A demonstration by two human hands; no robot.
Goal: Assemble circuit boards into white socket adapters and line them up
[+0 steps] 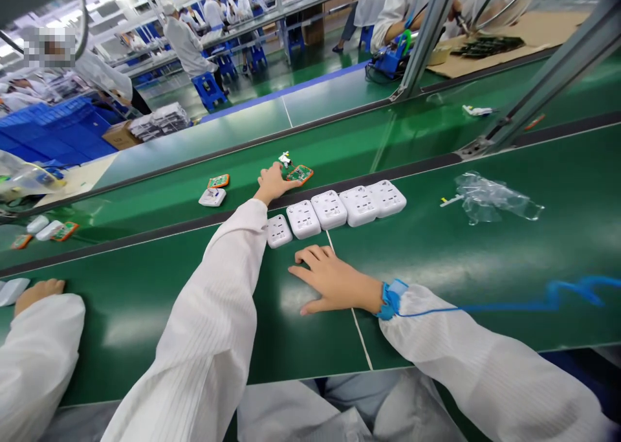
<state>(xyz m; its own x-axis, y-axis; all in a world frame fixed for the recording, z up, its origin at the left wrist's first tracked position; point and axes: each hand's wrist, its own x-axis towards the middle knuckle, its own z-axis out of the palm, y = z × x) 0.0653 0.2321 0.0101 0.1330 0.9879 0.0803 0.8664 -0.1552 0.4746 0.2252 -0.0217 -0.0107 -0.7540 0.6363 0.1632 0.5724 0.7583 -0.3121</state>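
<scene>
My left hand [273,182] reaches across the dark rail onto the belt, its thumb spread from the fingers. The thumb is at the near edge of an orange-rimmed circuit board [300,175]; whether it touches cannot be made out. A small white part with a dark tip [285,159] lies just beyond the fingertips. My right hand [334,279] hovers or rests over the green tabletop with fingers spread, holding nothing. It wears a blue wrist strap [390,299] with a cord. Just beyond it, several white square plastic housings [328,209] stand in a row along the rail.
Crumpled clear plastic bags [495,199] lie to the right. Another board [218,181] and a white housing [212,197] sit on the belt at left. A co-worker's hand [39,293] is at far left. A metal post [548,73] rises at right.
</scene>
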